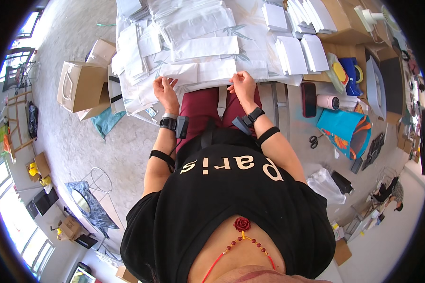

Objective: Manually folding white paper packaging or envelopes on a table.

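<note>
At the near edge of the table [248,47], a row of flat white paper pieces lies side by side. My left hand [165,93] is at the near edge of the leftmost white paper piece [180,71], its fingers curled and pinched there. To the right, my right hand [243,87] has its bent fingers together at the near right corner of the middle white paper piece [216,70]. A third white paper piece [252,69] lies flat beyond that hand. Farther back are piles of folded white paper [198,26] and, at left, a loose stack of strips [129,54].
Neat white paper stacks [292,55] stand at the table's right, beside cardboard boxes and a small fan [369,16]. A phone [309,100], pink bottle [327,102], blue bag [343,129] and scissors [313,141] lie right. Left is a cardboard box [82,85]. Another person [395,194] is at far right.
</note>
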Demonstrator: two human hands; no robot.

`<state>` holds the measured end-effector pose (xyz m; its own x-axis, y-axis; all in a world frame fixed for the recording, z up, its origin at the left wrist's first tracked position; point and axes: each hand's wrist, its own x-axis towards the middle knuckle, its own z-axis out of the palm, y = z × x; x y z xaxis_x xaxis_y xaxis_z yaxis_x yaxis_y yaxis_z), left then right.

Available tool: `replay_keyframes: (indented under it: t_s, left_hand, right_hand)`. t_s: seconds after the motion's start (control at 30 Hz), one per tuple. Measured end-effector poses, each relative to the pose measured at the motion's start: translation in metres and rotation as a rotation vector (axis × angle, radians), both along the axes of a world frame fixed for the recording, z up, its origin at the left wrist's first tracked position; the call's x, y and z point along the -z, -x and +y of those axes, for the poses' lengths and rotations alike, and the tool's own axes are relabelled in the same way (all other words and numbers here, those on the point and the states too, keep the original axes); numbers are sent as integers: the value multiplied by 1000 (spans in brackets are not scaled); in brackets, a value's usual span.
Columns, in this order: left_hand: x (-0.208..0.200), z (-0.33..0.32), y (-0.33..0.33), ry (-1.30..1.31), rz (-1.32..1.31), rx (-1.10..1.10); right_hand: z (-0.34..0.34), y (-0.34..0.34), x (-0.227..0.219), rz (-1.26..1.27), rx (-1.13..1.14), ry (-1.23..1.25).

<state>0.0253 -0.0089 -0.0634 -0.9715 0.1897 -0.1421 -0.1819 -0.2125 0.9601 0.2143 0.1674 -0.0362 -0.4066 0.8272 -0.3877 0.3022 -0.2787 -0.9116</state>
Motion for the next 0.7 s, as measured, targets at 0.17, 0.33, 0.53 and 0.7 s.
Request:
replay_keyframes:
  t_s: [0.17,0.33,0.53,0.7]
  left_hand:
    - [2,0,0,16,-20,4]
    - [4,-3,3,40,-37,-20]
    - [7,-15,14,57,19,-59]
    - [-4,-19,13,150,54,-114]
  right_hand:
    - [-1,-5,-4,-36,-2,-29]
    - [-1,-5,-6,-51,3,-39]
    - [-1,-5,-4,-41,3,-43]
    - [-1,-6,0,-43,9,-44]
